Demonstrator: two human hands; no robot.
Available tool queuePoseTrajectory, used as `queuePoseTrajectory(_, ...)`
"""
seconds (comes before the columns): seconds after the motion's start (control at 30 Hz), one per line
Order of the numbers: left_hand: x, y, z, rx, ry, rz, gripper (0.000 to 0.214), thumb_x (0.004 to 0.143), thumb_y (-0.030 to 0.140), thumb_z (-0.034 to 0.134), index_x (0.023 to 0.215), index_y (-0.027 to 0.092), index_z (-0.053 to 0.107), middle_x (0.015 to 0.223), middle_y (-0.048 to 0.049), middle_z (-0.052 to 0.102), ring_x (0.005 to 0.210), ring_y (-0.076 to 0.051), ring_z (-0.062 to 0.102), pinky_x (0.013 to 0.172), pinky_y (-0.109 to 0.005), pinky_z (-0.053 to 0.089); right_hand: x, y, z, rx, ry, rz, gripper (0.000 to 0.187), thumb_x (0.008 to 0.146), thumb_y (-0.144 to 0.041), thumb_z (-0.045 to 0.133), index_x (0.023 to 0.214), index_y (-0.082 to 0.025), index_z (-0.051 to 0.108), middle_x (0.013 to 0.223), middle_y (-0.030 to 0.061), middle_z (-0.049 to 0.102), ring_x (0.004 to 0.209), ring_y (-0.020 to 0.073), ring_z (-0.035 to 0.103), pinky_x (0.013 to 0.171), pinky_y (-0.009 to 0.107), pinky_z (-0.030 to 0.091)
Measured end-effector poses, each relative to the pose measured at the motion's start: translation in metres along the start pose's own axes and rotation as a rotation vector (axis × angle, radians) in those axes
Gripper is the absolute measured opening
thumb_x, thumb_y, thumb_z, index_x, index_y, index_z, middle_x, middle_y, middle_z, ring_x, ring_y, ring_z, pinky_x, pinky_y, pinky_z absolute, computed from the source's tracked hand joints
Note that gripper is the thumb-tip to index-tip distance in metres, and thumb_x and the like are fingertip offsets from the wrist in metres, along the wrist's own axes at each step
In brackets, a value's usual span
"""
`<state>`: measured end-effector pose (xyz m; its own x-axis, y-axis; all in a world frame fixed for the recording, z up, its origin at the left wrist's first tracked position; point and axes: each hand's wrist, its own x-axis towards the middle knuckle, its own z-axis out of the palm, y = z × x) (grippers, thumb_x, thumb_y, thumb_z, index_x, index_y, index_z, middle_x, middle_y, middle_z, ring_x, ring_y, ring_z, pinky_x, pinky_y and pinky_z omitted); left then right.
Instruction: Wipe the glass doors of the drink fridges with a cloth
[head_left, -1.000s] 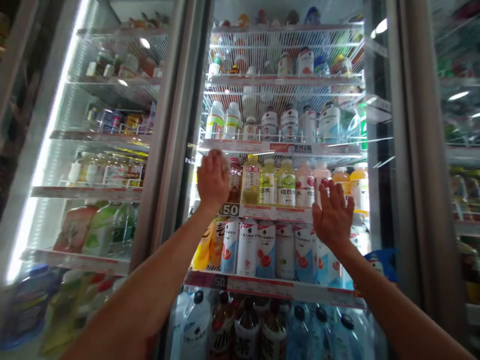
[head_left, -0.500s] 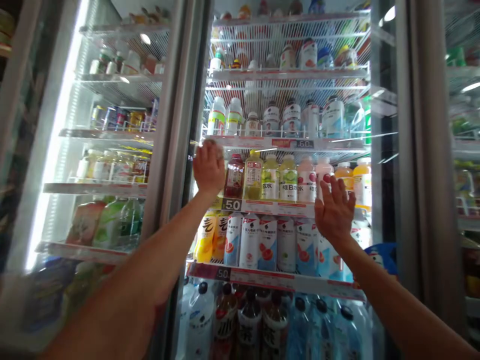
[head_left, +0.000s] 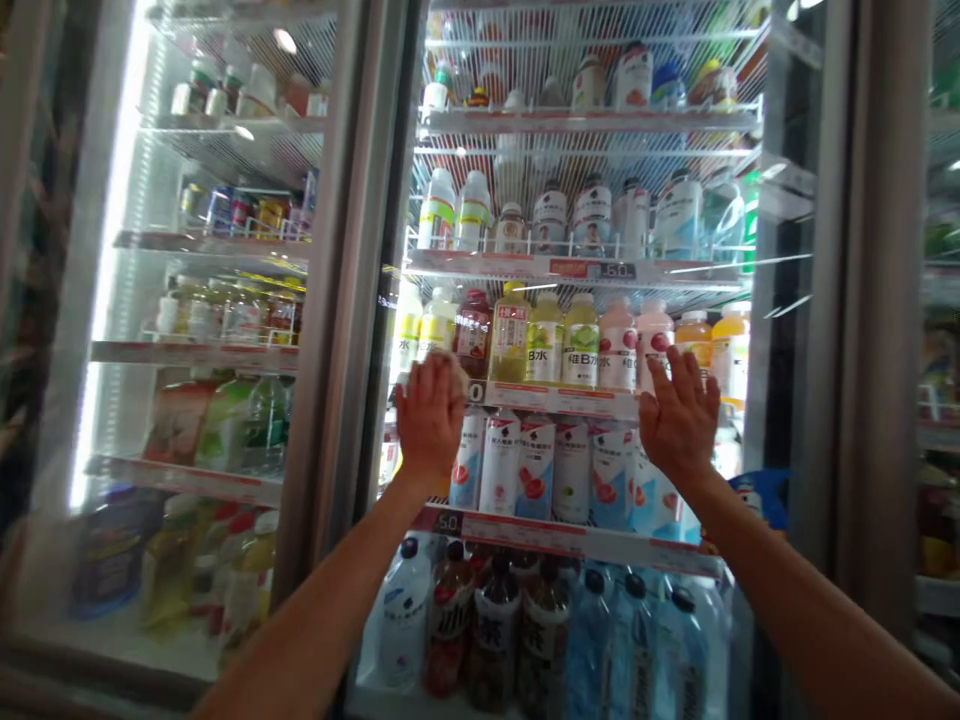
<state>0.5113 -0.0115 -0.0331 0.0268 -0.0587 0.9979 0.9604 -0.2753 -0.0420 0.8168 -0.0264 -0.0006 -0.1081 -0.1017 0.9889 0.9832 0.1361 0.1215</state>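
Note:
My left hand (head_left: 429,425) lies with its fingers stretched out and flat against the glass door of a drinks fridge, covering part of the price strip (head_left: 555,397) and the shelf below. A pale patch shows at its fingertips; whether it is a cloth or a reflection I cannot tell. My right hand (head_left: 681,420) rests on the same glass farther right, fingers spread, nothing visible in it. Behind the glass, near the hands, stand a pink-labelled bottle (head_left: 654,335), a yellow bottle (head_left: 510,335) and several white cartons (head_left: 534,470).
A metal door frame (head_left: 367,250) runs up on the left, another (head_left: 832,350) on the right. Dark-capped bottles (head_left: 495,630) fill the bottom shelf. Beyond the left frame, a second fridge door shows shelves of cans and bottles (head_left: 225,420).
My left hand has moved down the glass and slightly right, uncovering yellow-labelled bottles. My right hand stays nearly in place. The view has shifted a little.

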Motion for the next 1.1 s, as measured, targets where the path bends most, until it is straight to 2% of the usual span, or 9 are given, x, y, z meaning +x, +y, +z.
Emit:
queuePoseTrajectory(0.07, -0.007, 0.006, 0.001, -0.001, 0.035, -0.101, 0.051, 0.089, 0.031, 0.035, 0.139, 0.017, 0.03, 0.145, -0.0122, 0.03, 0.138, -0.025, 0.014, 0.109, -0.051, 0.02, -0.001, -0.001, 0.0, -0.004, 0.001, 0.009, 0.047, 0.089, -0.032, 0.033, 0.133, -0.017, 0.041, 0.142, 0.0104, 0.037, 0.135, 0.0211, 0.026, 0.109, 0.044, 0.017)
queuePoseTrajectory(0.27, -0.071, 0.089, 0.005, -0.152, -0.142, 0.473, 0.047, 0.085, 0.034, 0.044, 0.13, 0.023, 0.044, 0.144, -0.0004, 0.034, 0.138, -0.022, 0.016, 0.113, -0.042, 0.015, 0.001, 0.005, 0.0, 0.009, 0.011, -0.007, 0.047, 0.089, -0.03, 0.032, 0.133, -0.018, 0.042, 0.142, 0.01, 0.038, 0.134, 0.0223, 0.028, 0.108, 0.044, 0.019)
queuePoseTrajectory(0.37, -0.075, 0.05, -0.002, -0.136, -0.098, 0.351, 0.047, 0.086, 0.031, 0.043, 0.132, 0.023, 0.04, 0.14, -0.0032, 0.04, 0.137, -0.019, 0.019, 0.113, -0.041, 0.015, -0.009, 0.002, -0.004, 0.008, 0.006, 0.026, 0.048, 0.088, -0.031, 0.035, 0.134, -0.02, 0.041, 0.143, 0.011, 0.036, 0.135, 0.0243, 0.027, 0.107, 0.047, 0.018)
queuePoseTrajectory(0.5, -0.059, -0.013, -0.012, -0.001, 0.016, -0.079, 0.055, 0.088, 0.028, 0.04, 0.141, 0.019, 0.025, 0.145, -0.0121, 0.029, 0.138, -0.024, 0.015, 0.109, -0.048, 0.02, -0.043, -0.024, -0.008, 0.054, -0.051, 0.014, 0.054, 0.088, -0.031, 0.038, 0.14, -0.024, 0.029, 0.148, 0.0086, 0.025, 0.137, 0.0246, 0.021, 0.109, 0.049, 0.013)
queuePoseTrajectory(0.57, -0.062, -0.003, -0.011, 0.004, 0.025, -0.114, 0.058, 0.088, 0.028, 0.038, 0.142, 0.018, 0.02, 0.147, -0.0122, 0.023, 0.138, -0.025, 0.012, 0.109, -0.049, 0.021, -0.059, -0.04, -0.007, 0.067, -0.078, -0.025, 0.056, 0.087, -0.03, 0.039, 0.141, -0.028, 0.025, 0.149, 0.0061, 0.024, 0.137, 0.0245, 0.019, 0.11, 0.05, 0.011)
queuePoseTrajectory(0.77, -0.118, 0.073, -0.008, -0.133, -0.172, 0.468, 0.049, 0.086, 0.032, 0.043, 0.134, 0.024, 0.04, 0.145, 0.002, 0.03, 0.138, -0.02, 0.017, 0.114, -0.039, 0.014, -0.071, -0.052, -0.008, 0.102, -0.099, -0.017, 0.05, 0.086, -0.029, 0.043, 0.136, -0.028, 0.037, 0.145, 0.006, 0.033, 0.136, 0.0251, 0.023, 0.11, 0.05, 0.011)
queuePoseTrajectory(0.97, -0.143, -0.032, -0.035, 0.06, -0.07, -0.042, 0.06, 0.088, 0.024, 0.04, 0.143, 0.019, 0.017, 0.148, -0.0098, 0.022, 0.138, -0.023, 0.013, 0.11, -0.044, 0.02, -0.069, -0.05, -0.006, 0.136, -0.043, -0.024, 0.048, 0.086, -0.029, 0.043, 0.134, -0.027, 0.041, 0.145, 0.0062, 0.034, 0.136, 0.0258, 0.023, 0.109, 0.051, 0.011)
queuePoseTrajectory(1.03, -0.145, -0.04, -0.035, 0.075, -0.013, -0.161, 0.063, 0.088, 0.022, 0.041, 0.144, 0.018, 0.012, 0.15, -0.0113, 0.014, 0.139, -0.025, 0.01, 0.109, -0.047, 0.021, -0.07, -0.052, -0.005, 0.13, -0.037, -0.018, 0.047, 0.086, -0.029, 0.043, 0.133, -0.026, 0.042, 0.144, 0.0066, 0.034, 0.136, 0.0257, 0.023, 0.109, 0.051, 0.012)
queuePoseTrajectory(1.1, -0.147, -0.012, -0.029, 0.005, -0.026, -0.084, 0.062, 0.088, 0.022, 0.04, 0.144, 0.018, 0.013, 0.151, -0.0084, 0.009, 0.139, -0.026, 0.01, 0.11, -0.047, 0.018, -0.071, -0.052, -0.005, 0.125, -0.039, -0.019, 0.047, 0.086, -0.028, 0.042, 0.133, -0.025, 0.042, 0.144, 0.0069, 0.034, 0.136, 0.0255, 0.023, 0.109, 0.051, 0.012)
